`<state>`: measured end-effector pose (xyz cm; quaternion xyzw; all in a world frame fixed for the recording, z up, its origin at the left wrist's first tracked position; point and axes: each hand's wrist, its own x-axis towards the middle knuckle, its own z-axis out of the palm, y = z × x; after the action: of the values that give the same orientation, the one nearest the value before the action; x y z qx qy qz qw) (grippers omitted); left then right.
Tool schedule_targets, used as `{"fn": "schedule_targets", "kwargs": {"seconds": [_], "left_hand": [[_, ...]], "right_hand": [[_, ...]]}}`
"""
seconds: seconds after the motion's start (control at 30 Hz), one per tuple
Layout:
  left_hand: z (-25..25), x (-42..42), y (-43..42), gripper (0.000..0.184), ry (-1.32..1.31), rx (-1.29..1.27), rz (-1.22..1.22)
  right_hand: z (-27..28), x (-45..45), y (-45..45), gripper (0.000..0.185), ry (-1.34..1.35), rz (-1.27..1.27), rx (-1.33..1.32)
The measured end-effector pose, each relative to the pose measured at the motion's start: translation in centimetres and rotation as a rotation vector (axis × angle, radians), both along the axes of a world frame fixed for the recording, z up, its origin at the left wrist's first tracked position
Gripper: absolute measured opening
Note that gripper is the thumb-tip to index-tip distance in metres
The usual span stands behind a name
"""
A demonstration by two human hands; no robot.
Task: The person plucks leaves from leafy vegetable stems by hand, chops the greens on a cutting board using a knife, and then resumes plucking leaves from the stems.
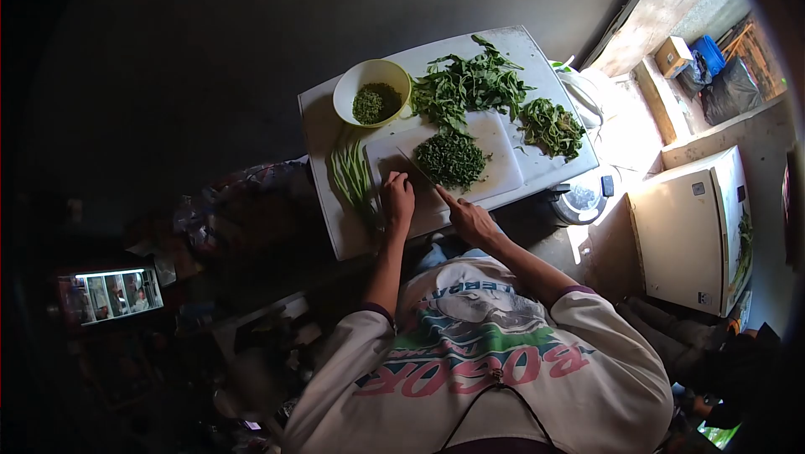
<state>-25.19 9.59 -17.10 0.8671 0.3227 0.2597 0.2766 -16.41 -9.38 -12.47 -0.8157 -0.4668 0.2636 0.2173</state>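
Observation:
My right hand [472,221] grips a kitchen knife [425,172] by its handle, the blade slanting along the left side of a pile of finely chopped greens [453,160]. Beneath the pile lies a white cutting board [506,152]. On the board's left part rests my left hand [398,197], its fingers bent and held together; whatever may be under them is hidden. Long green stems [352,173] lie just left of the board. Whole leafy greens [478,81] are heaped behind it, partly over its far edge.
A pale yellow bowl [346,100] holding chopped greens stands at the table's back left. A smaller heap of greens [552,129] lies right of the board on the white table [335,228]. A lidded container [584,201] stands by the right edge; a white refrigerator [679,232] is farther right.

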Motion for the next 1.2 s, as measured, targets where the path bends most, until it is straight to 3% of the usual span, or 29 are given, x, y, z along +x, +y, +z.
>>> {"fn": "schedule_targets", "kwargs": {"seconds": [0.23, 0.33, 0.67, 0.73, 0.93, 1.2], "left_hand": [[-0.3, 0.1, 0.8, 0.022, 0.153, -0.004, 0.016], [-0.9, 0.1, 0.6, 0.022, 0.041, 0.101, 0.021], [-0.7, -0.3, 0.0, 0.021, 0.021, 0.061, -0.023], [-0.9, -0.4, 0.1, 0.019, 0.036, 0.195, -0.036], [-1.4, -0.3, 0.0, 0.019, -0.038, 0.017, -0.054], [-0.8, -0.4, 0.4, 0.021, 0.038, 0.019, 0.023]], "right_hand": [[2.8, -0.7, -1.4, 0.079, -0.007, 0.018, -0.01], [1.7, -0.9, -1.7, 0.08, 0.037, 0.02, -0.003], [-1.6, -0.2, 2.0, 0.077, 0.002, 0.017, 0.08], [-1.3, 0.1, 2.0, 0.078, -0.017, 0.021, 0.067], [0.8, 0.6, -0.3, 0.079, -0.002, -0.009, 0.045], [2.0, -0.2, -2.0, 0.081, 0.025, 0.042, -0.031]]}}
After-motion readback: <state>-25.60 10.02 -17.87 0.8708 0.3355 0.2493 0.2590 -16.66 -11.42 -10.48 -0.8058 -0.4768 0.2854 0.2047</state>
